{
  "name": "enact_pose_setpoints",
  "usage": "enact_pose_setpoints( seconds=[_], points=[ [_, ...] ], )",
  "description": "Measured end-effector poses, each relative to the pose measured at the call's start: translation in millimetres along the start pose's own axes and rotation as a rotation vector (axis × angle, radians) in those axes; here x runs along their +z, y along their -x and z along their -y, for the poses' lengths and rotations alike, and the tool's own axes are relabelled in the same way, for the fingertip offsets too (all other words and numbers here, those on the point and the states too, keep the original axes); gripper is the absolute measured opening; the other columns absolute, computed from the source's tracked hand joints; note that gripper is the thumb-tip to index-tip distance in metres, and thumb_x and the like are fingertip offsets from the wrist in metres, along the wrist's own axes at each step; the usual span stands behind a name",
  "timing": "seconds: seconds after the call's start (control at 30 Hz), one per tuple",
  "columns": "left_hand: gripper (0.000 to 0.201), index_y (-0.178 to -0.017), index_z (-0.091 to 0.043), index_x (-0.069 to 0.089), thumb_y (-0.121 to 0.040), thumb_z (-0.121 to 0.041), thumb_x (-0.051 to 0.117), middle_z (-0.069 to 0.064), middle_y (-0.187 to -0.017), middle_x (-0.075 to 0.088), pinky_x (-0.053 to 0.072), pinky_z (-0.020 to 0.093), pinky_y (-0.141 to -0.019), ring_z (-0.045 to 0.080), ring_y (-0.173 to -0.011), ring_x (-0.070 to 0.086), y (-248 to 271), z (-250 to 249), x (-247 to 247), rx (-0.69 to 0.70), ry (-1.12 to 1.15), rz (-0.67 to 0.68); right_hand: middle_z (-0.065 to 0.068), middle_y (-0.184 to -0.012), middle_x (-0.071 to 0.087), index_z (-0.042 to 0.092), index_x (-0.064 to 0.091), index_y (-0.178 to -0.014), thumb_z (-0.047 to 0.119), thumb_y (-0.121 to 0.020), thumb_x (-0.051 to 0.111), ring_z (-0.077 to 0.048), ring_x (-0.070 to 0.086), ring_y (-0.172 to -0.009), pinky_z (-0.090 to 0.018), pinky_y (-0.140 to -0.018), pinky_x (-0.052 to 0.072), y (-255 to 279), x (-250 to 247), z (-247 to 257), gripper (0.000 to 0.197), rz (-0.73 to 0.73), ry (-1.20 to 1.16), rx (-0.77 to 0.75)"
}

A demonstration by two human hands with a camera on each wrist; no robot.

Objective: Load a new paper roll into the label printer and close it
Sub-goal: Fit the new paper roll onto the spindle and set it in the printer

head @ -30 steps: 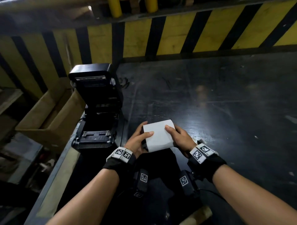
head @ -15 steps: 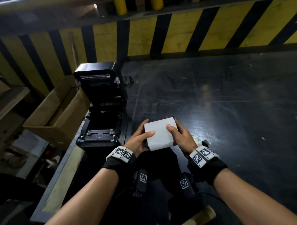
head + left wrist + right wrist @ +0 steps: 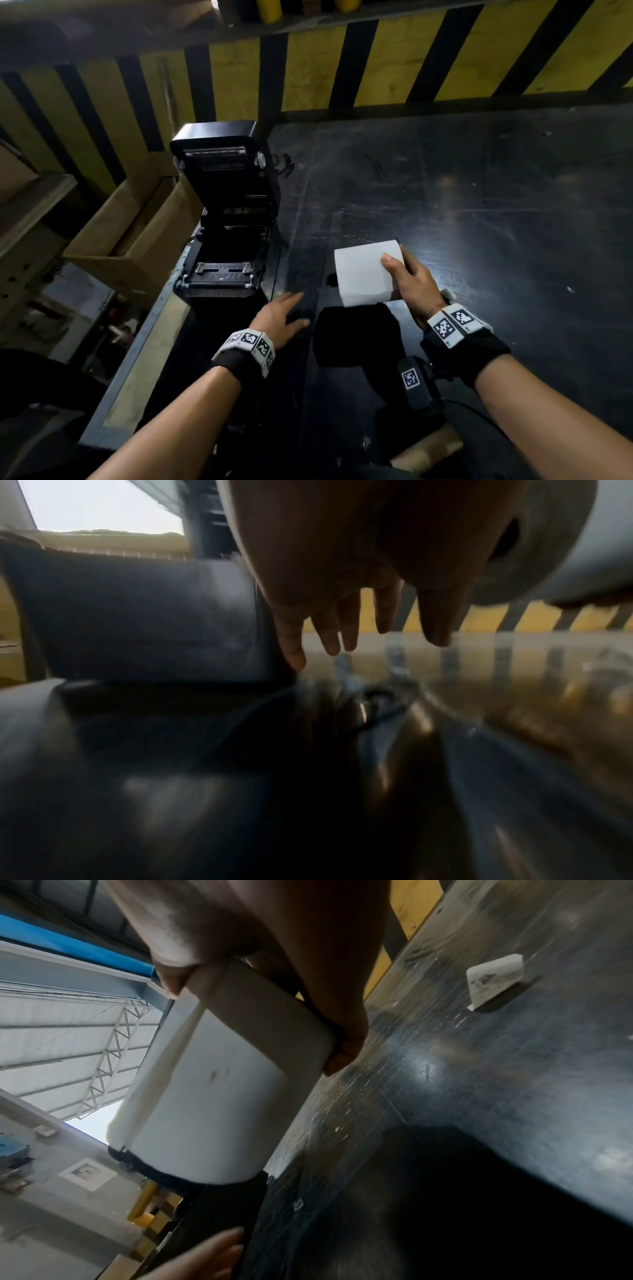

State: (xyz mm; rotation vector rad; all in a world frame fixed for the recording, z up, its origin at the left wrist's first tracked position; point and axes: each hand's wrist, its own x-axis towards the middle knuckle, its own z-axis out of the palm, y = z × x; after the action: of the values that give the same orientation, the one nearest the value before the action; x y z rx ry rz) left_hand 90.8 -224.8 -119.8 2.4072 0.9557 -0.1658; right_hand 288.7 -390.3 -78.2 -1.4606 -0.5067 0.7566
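A white paper roll [image 3: 364, 274] is held above the dark table, with my right hand [image 3: 409, 277] curled round its right end, thumb on top. The right wrist view shows the roll [image 3: 212, 1102] gripped between thumb and fingers. The black label printer [image 3: 226, 212] stands at the table's left edge with its lid raised and its paper bay showing. My left hand [image 3: 284, 317] hovers empty with straight, spread fingers between the printer's front and the roll. In the blurred left wrist view its fingers [image 3: 329, 631] hang beside the printer's body [image 3: 137, 620].
An open cardboard box [image 3: 133, 236] sits left of the printer, beyond the table [image 3: 462, 205] edge. A yellow and black striped barrier [image 3: 376, 65] runs along the back. A small white scrap [image 3: 496, 980] lies on the table right of my right hand.
My left hand has let go of the roll and moved left and down toward the printer's front. My right hand alone now holds the roll.
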Motion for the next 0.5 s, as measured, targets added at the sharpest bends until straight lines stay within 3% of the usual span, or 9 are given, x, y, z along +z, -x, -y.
enact_pose_setpoints(
  seconds=[0.13,0.23,0.33,0.5],
  points=[
    [0.060,-0.141,-0.021,0.040,-0.087,-0.035,0.060,0.007,-0.156,0.029,0.026,0.030,-0.116,0.022,-0.142,0.031,-1,6,20,-0.041,-0.120,0.055,0.010,-0.093,0.071,0.044,0.062,-0.094,0.033,-0.088,0.055,-0.008,0.068,-0.086,-0.037,-0.076,0.056,4,-7,-2,0.015,-0.013,0.019,-0.004],
    [0.052,-0.135,-0.022,0.049,-0.086,-0.032,0.062,0.008,-0.145,0.040,0.034,0.034,-0.111,0.025,-0.134,0.040,-3,5,23,-0.053,-0.169,0.012,0.011,-0.093,0.071,0.046,0.062,-0.095,0.032,-0.088,0.055,-0.004,0.068,-0.084,-0.039,-0.080,0.056,7,-9,-3,0.016,-0.025,0.026,-0.010],
    [0.049,-0.131,-0.020,0.054,-0.084,-0.028,0.064,0.009,-0.134,0.050,0.039,0.032,-0.105,0.026,-0.124,0.049,-6,4,19,-0.086,-0.145,0.003,0.008,-0.101,0.070,0.047,0.059,-0.101,0.041,-0.082,0.058,-0.010,0.067,-0.094,-0.041,-0.082,0.055,9,-8,-1,0.020,-0.018,0.043,-0.007],
    [0.046,-0.118,-0.014,0.063,-0.074,-0.021,0.076,0.012,-0.122,0.066,0.047,0.029,-0.096,0.027,-0.113,0.061,-16,-2,15,-0.281,-0.017,-0.026,0.000,-0.110,0.070,0.033,0.055,-0.118,0.054,-0.071,0.060,-0.019,0.066,-0.102,-0.048,-0.085,0.056,9,-4,1,0.051,-0.002,0.030,0.014]
  ],
)
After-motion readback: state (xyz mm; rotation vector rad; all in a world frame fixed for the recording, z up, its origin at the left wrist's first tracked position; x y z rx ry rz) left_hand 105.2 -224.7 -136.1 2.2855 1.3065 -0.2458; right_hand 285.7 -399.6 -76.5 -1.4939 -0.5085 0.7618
